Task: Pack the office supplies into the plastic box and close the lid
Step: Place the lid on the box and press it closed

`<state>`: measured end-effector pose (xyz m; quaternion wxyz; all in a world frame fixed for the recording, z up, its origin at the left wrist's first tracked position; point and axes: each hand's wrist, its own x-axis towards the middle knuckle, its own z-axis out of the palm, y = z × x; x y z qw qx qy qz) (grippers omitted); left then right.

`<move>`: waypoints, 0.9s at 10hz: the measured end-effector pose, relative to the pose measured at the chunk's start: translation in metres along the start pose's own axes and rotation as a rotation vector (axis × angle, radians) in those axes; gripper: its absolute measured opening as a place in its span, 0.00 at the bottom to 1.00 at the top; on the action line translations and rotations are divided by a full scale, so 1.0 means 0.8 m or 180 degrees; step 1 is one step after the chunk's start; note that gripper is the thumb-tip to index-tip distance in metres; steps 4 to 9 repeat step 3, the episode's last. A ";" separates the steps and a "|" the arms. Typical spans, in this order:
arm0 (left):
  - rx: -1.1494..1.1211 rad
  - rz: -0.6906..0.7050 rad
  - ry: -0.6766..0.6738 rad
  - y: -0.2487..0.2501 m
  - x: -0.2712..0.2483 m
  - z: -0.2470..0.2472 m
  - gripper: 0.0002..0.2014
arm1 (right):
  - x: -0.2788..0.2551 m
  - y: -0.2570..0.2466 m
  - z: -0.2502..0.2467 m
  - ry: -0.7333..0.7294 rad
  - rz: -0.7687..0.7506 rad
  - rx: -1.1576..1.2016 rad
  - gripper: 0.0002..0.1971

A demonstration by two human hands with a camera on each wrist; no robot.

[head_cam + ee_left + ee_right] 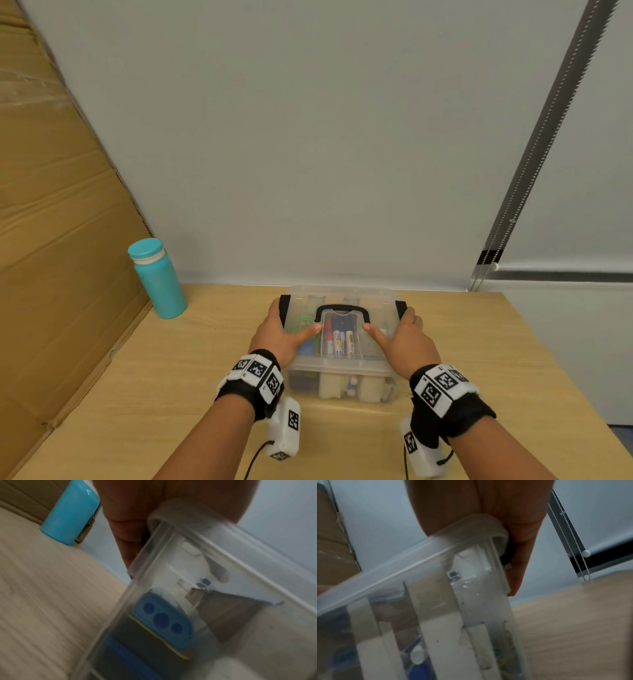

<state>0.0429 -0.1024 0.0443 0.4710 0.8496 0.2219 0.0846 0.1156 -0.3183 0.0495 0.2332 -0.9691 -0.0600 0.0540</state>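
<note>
A clear plastic box stands on the table with its lid lying on top. Red, white and yellow markers show through the lid under a black handle. My left hand clasps the box's left end, thumb on the lid and fingers over the black side latch. My right hand mirrors it at the right latch. In the left wrist view my fingers run down the box wall, and a blue part lies inside. The right wrist view shows fingers against the lid's corner.
A teal bottle stands at the table's back left, beside a large cardboard sheet. The wooden table meets a white wall behind the box. A blind cord hangs at the right.
</note>
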 end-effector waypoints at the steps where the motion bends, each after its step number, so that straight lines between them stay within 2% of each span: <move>1: 0.0765 0.0027 -0.0027 0.008 -0.004 -0.006 0.42 | -0.015 0.009 -0.010 -0.0230 -0.0162 0.0202 0.52; 2: 0.1468 0.0249 0.0117 0.008 -0.022 -0.013 0.41 | -0.059 0.028 -0.026 -0.0257 -0.0432 0.0125 0.54; 3: 0.1535 0.0588 0.0092 -0.007 -0.079 -0.027 0.42 | -0.124 0.069 -0.010 0.0146 -0.0969 -0.0392 0.47; 9: 0.1535 0.0588 0.0092 -0.007 -0.079 -0.027 0.42 | -0.124 0.069 -0.010 0.0146 -0.0969 -0.0392 0.47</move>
